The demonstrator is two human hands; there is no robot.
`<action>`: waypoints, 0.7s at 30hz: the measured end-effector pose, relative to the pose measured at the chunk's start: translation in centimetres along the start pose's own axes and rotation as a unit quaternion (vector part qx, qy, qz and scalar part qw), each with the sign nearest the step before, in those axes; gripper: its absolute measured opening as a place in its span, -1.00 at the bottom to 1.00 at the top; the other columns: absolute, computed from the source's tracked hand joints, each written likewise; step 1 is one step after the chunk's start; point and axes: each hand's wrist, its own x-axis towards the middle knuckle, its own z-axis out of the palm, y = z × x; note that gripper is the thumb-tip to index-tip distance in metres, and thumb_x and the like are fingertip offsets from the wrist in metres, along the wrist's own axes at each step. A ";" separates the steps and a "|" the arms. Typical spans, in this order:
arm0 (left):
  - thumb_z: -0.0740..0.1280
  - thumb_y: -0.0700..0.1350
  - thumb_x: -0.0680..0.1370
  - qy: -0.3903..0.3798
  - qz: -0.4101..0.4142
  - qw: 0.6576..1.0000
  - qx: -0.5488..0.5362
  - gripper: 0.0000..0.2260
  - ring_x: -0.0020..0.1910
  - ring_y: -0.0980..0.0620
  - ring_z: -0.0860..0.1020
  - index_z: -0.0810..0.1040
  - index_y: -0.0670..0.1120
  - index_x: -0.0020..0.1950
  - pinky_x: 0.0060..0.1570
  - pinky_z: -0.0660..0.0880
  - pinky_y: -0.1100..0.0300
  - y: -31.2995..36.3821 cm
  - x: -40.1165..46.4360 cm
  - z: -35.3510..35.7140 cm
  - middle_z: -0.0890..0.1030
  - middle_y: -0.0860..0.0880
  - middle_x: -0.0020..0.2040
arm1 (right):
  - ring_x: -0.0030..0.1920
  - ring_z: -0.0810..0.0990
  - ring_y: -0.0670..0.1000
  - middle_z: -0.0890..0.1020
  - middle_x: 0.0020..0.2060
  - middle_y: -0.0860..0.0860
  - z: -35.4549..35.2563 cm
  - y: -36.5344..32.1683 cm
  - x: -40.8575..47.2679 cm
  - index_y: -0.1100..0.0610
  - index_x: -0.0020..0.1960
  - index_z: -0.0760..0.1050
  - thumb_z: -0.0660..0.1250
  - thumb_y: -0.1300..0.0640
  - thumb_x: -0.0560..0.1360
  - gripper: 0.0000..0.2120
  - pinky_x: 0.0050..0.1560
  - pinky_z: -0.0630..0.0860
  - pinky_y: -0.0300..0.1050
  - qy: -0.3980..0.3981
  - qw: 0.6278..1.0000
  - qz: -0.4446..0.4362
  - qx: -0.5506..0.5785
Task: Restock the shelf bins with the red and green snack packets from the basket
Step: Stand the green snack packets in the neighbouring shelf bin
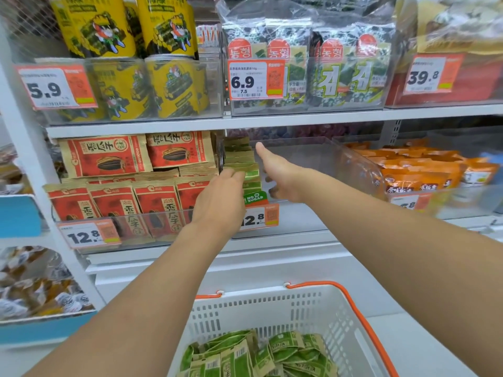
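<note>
**Green packets going into the clear bin, more waiting in the basket**

Green packets (241, 164) stand in a row on edge along the left wall of the clear bin (351, 164) on the middle shelf (272, 122); the rest of that bin to the right looks bare. A loose heap of the same green packets lies in the white basket (340, 317) below, near its front. Red packets (152, 197) fill the neighbouring bin to the left.

The left hand (217, 202) rests against the front of the green row, fingers (231, 174) curled over the top edge of the nearest packet, holding it upright. The right hand (277, 172) reaches into the bin just beside the row, flat, with fingers straight and holding nothing.

These packets look light, thin and floppy, with crinkly paper-like skins, so they should slump unless braced. I would judge the best hold to be across the flat faces near the top seam, several pinched together, then slid in on edge against the row while the other hand props it.
</note>
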 end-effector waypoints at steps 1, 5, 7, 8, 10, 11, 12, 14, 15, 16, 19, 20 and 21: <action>0.28 -0.29 0.57 0.000 0.004 1.000 -0.012 -0.62 0.19 -0.14 0.50 0.43 -0.09 0.38 0.05 0.55 -0.12 0.0 -0.2 -0.1 0.47 -0.06 0.29 | 0.19 0.53 0.14 0.56 0.19 0.09 -0.3 0.9 -0.4 0.15 0.29 0.48 0.02 -0.42 0.56 -0.30 0.24 0.47 0.07 0.069 0.996 -0.048 -0.022; 0.37 -0.23 0.55 0.017 -0.002 0.999 -0.030 -0.62 0.00 -0.11 0.52 0.38 -0.07 0.34 -0.15 0.51 -0.03 -0.2 -1.8 -0.7 0.36 -0.05 0.27 | -0.18 0.58 0.16 0.60 -0.28 0.14 -0.7 6.7 -3.2 0.27 -0.16 0.52 0.17 -0.15 0.60 -0.52 -0.04 0.57 0.16 0.264 0.940 -0.216 -0.032; 0.39 -0.21 0.53 0.003 -0.003 1.000 -0.018 -0.66 -0.04 -0.11 0.50 0.39 -0.07 0.26 -0.18 0.44 0.00 -0.3 -2.5 -0.6 0.36 -0.05 0.21 | -0.17 0.63 0.06 0.64 -0.28 0.09 0.0 10.1 -4.7 0.20 -0.17 0.58 0.23 -0.05 0.58 -0.64 -0.07 0.59 0.13 0.248 0.942 -0.220 -0.053; 0.38 -0.19 0.53 -0.015 0.007 1.000 -0.006 -0.64 0.04 -0.12 0.49 0.39 -0.08 0.29 -0.11 0.46 -0.02 -0.5 -3.0 -0.4 0.37 -0.04 0.23 | -0.21 0.61 -0.08 0.64 -0.29 0.00 0.3 11.4 -5.4 0.12 -0.18 0.60 0.26 0.03 0.58 -0.75 -0.12 0.58 -0.02 0.233 0.946 -0.219 -0.060; 0.37 -0.11 0.54 -0.066 0.039 0.997 0.026 -0.50 0.24 -0.13 0.42 0.32 -0.09 0.45 0.14 0.49 -0.06 -0.7 -3.7 0.2 0.32 -0.03 0.37 | -0.22 0.56 -0.17 0.63 -0.22 -0.07 0.8 13.1 -6.3 -0.03 -0.05 0.59 0.27 0.22 0.57 -0.81 -0.20 0.45 -0.30 0.212 0.948 -0.227 -0.064; 0.36 -0.08 0.55 -0.085 0.044 0.995 0.040 -0.43 0.30 -0.12 0.38 0.25 -0.09 0.51 0.23 0.46 -0.06 -0.7 -3.9 0.3 0.28 -0.02 0.44 | -0.20 0.55 -0.15 0.62 -0.17 -0.06 0.9 13.4 -6.5 -0.05 0.04 0.59 0.25 0.28 0.55 -0.73 -0.21 0.42 -0.37 0.195 0.949 -0.237 -0.078; 0.35 -0.06 0.56 -0.095 0.043 0.993 0.050 -0.40 0.34 -0.12 0.35 0.20 -0.09 0.55 0.28 0.44 -0.06 -0.7 -4.1 0.4 0.24 -0.01 0.47 | -0.18 0.55 -0.13 0.60 -0.12 -0.06 0.9 13.5 -6.6 -0.04 0.13 0.58 0.24 0.32 0.53 -0.67 -0.20 0.41 -0.41 0.172 0.950 -0.243 -0.097; 0.32 -0.05 0.57 -0.094 0.038 0.993 0.059 -0.41 0.36 -0.13 0.31 0.19 -0.09 0.56 0.30 0.41 -0.08 -0.6 -4.2 0.3 0.23 -0.03 0.48 | -0.16 0.55 -0.12 0.57 -0.05 -0.09 0.7 13.0 -6.6 0.00 0.22 0.55 0.25 0.35 0.50 -0.60 -0.17 0.41 -0.41 0.140 0.950 -0.246 -0.135; 0.31 -0.04 0.58 -0.093 0.032 0.993 0.062 -0.41 0.37 -0.13 0.29 0.20 -0.08 0.56 0.30 0.41 -0.09 -0.5 -4.2 0.3 0.23 -0.04 0.47 | -0.15 0.55 -0.12 0.56 -0.02 -0.09 0.7 12.5 -6.7 0.01 0.23 0.55 0.26 0.35 0.50 -0.60 -0.16 0.42 -0.39 0.140 0.950 -0.242 -0.137; 0.31 -0.03 0.58 -0.096 0.024 0.993 0.063 -0.42 0.37 -0.14 0.28 0.20 -0.07 0.56 0.30 0.40 -0.10 -0.4 -4.1 0.3 0.23 -0.06 0.45 | -0.13 0.55 -0.11 0.57 0.01 -0.07 0.5 12.0 -6.6 0.02 0.23 0.55 0.26 0.34 0.50 -0.62 -0.13 0.44 -0.36 0.149 0.952 -0.233 -0.130; 0.30 0.00 0.58 -0.125 -0.007 0.991 0.038 -0.42 0.35 -0.17 0.24 0.20 0.03 0.57 0.28 0.40 -0.12 -0.1 -4.2 0.6 0.21 -0.09 0.39 | -0.06 0.57 0.02 0.55 0.13 0.03 -0.1 11.2 -6.3 0.05 0.29 0.52 0.27 0.29 0.54 -0.64 0.00 0.52 -0.11 0.177 0.958 -0.201 -0.099; 0.30 0.00 0.58 -0.139 -0.017 0.990 0.027 -0.43 0.34 -0.19 0.25 0.19 0.06 0.57 0.28 0.39 -0.12 0.0 -4.3 0.7 0.20 -0.10 0.38 | -0.01 0.57 0.06 0.53 0.18 0.06 -0.3 11.2 -6.0 0.04 0.35 0.49 0.27 0.28 0.55 -0.61 0.02 0.54 -0.04 0.175 0.962 -0.188 -0.094; 0.30 0.00 0.58 -0.151 -0.026 0.988 0.017 -0.43 0.33 -0.20 0.26 0.19 0.09 0.57 0.27 0.39 -0.13 0.0 -4.3 0.9 0.20 -0.10 0.37 | 0.02 0.57 0.09 0.51 0.21 0.07 -0.4 11.3 -5.9 0.01 0.41 0.44 0.27 0.27 0.56 -0.56 0.01 0.54 -0.02 0.168 0.966 -0.176 -0.092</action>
